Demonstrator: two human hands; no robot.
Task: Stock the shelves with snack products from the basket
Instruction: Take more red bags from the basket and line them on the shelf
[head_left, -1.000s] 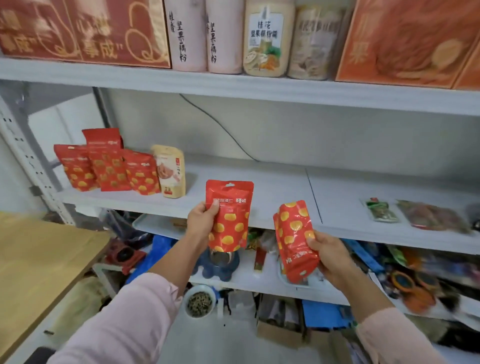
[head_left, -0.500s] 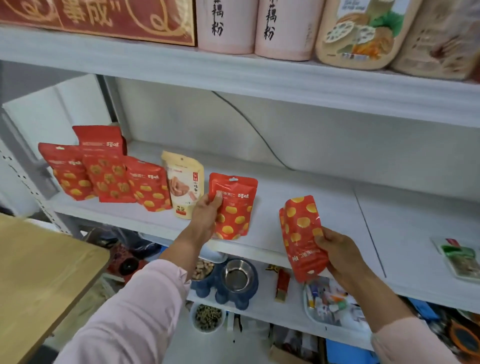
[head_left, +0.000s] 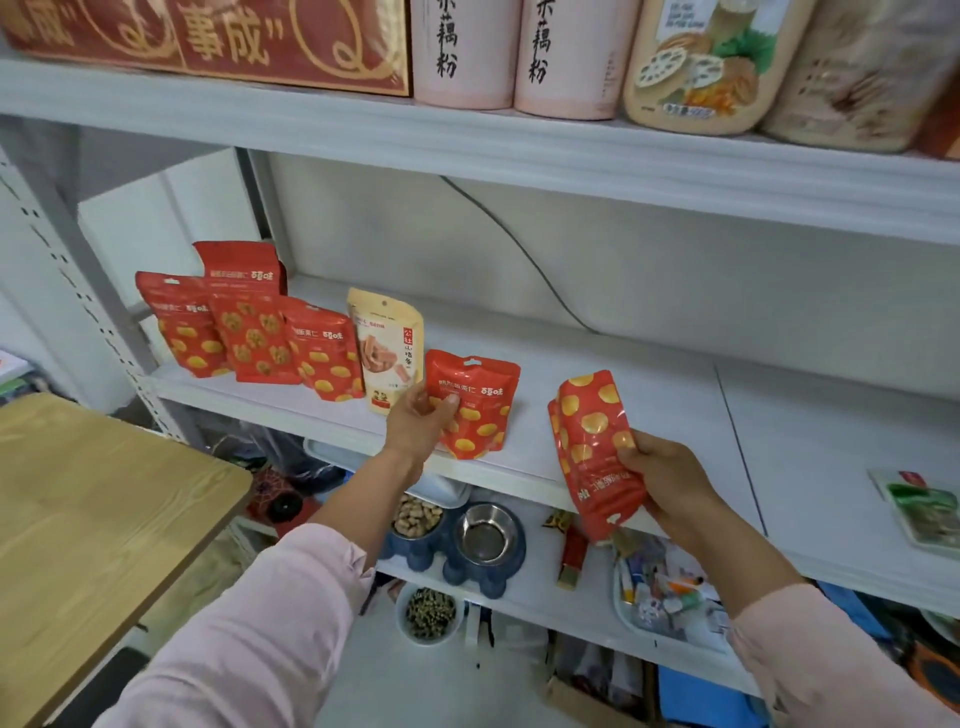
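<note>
My left hand (head_left: 418, 423) grips a red snack pouch with yellow dots (head_left: 478, 405) by its left edge, holding it upright on the front of the white middle shelf (head_left: 623, 410), just right of a beige pouch (head_left: 387, 348). Further left stands a row of several red pouches (head_left: 249, 327). My right hand (head_left: 667, 480) holds a second red dotted pouch (head_left: 592, 447) upside down in front of the shelf edge. The basket is not in view.
A wooden table (head_left: 93, 514) juts in at the left. Below the middle shelf sit a blue double pet bowl (head_left: 462, 540) and a tray of small items (head_left: 660, 592). Green packets (head_left: 924, 509) lie at the shelf's far right. Jars and boxes fill the top shelf (head_left: 467, 140).
My left hand has carried its pouch up and leftwards onto the shelf, beside the beige pouch. My right hand has kept its pouch, now nearer the shelf front. The view has moved closer.
</note>
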